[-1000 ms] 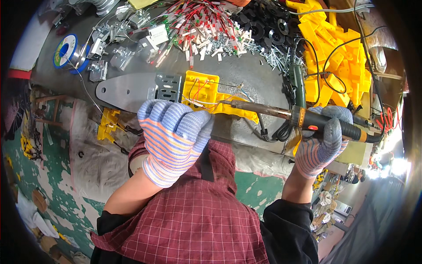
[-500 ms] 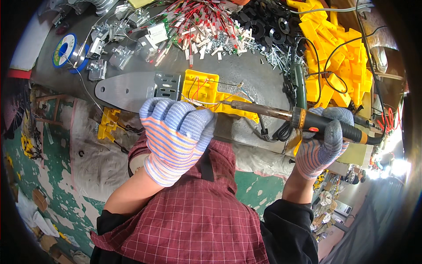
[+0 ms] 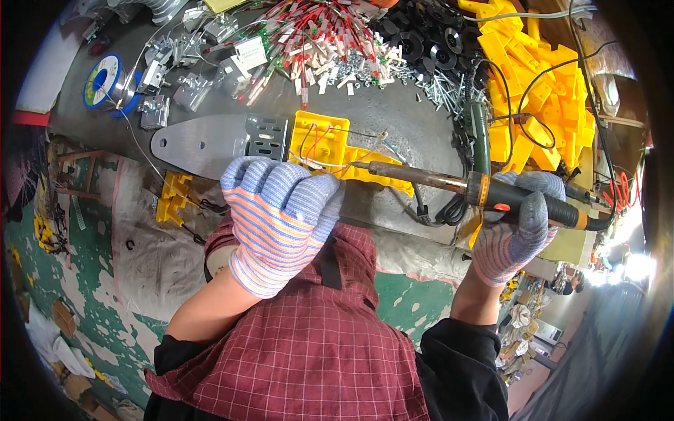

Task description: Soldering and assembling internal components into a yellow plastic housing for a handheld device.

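My right hand, in a striped knit glove, is closed around the black handle of a soldering iron. The iron points left, its tip at thin wires in an open yellow plastic housing. Red, white and dark wires lie inside that housing. A flat grey metal plate with a rounded end and a slotted section extends from the housing's left side. My left hand, gloved alike, is closed at the near edge of plate and housing. Its fingertips are turned away, so what they pinch is hidden.
A solder spool stands at the left, its wire trailing toward the table's near edge. Metal brackets, red-wired parts, black discs, screws and yellow housings are heaped behind. A green tool lies right.
My left hand has shifted very slightly left. The iron's tip has moved a touch left among the wires; my right hand keeps its grip.
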A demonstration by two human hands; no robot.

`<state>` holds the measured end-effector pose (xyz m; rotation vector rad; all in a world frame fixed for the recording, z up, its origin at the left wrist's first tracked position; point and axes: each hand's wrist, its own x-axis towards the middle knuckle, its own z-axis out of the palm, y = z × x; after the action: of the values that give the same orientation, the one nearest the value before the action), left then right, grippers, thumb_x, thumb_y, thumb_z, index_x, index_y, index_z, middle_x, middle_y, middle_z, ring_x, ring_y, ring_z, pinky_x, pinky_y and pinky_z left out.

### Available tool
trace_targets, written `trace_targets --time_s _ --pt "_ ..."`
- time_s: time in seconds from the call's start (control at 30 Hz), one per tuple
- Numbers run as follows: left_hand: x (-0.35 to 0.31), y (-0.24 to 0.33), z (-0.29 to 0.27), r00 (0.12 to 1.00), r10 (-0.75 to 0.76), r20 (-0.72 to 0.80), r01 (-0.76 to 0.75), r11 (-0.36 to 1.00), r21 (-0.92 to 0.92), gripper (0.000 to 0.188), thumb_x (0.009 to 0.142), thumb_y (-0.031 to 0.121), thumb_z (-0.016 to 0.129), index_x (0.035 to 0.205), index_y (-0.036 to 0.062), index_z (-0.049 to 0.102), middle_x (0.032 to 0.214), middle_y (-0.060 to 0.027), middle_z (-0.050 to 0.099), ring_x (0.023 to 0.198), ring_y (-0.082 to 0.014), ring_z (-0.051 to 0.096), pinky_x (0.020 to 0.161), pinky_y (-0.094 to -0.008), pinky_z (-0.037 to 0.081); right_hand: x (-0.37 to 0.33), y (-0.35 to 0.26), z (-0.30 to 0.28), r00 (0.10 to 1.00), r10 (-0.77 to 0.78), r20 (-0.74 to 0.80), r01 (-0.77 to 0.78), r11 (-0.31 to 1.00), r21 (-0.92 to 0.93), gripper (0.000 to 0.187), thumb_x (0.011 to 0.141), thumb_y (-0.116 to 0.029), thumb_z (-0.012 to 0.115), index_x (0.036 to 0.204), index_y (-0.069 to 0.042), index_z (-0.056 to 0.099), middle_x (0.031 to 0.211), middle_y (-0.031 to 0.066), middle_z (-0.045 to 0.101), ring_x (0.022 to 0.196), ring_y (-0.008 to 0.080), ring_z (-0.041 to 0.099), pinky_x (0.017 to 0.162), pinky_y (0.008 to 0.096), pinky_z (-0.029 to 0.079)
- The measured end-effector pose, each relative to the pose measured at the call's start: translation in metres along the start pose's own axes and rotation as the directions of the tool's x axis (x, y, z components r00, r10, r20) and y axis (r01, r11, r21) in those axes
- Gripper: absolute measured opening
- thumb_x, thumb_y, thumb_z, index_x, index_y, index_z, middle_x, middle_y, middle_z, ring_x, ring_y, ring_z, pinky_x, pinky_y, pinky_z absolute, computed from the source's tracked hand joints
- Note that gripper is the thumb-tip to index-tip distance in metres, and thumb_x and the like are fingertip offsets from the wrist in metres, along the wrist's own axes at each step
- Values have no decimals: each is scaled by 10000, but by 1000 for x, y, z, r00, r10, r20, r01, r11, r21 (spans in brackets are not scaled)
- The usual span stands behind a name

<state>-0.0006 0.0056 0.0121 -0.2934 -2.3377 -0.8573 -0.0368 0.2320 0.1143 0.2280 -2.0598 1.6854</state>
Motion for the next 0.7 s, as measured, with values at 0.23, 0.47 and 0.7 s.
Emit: trace_targets --time_s 0.23,0.47,0.7 --pt "-1 -1 2 1000 -7 -5 7 1000 12 209 688 162 785 847 173 650 811 -30 549 774 -259 535 768 -432 399 1 0 1 1000 -21 -3 21 999 -43 267 795 -202 675 966 -20 581 886 90 569 768 202 609 744 331 531" --pt "2 0 5 1000 7 -18 -7 1000 10 223 678 171 784 861 180 658 844 -29 561 785 -258 543 780 -435 403 0 0 -1 1000 -16 -18 15 1000 -16 277 795 -211 689 966 -21 584 879 85 576 794 199 614 748 327 528" --pt "0 2 4 1000 11 -18 -11 1000 23 221 686 165 788 864 180 658 846 -28 561 784 -254 540 787 -427 403 -4 0 -1 1000 -17 -24 16 999 -40 283 790 -214 693 969 -25 583 882 86 578 786 199 612 748 328 529"
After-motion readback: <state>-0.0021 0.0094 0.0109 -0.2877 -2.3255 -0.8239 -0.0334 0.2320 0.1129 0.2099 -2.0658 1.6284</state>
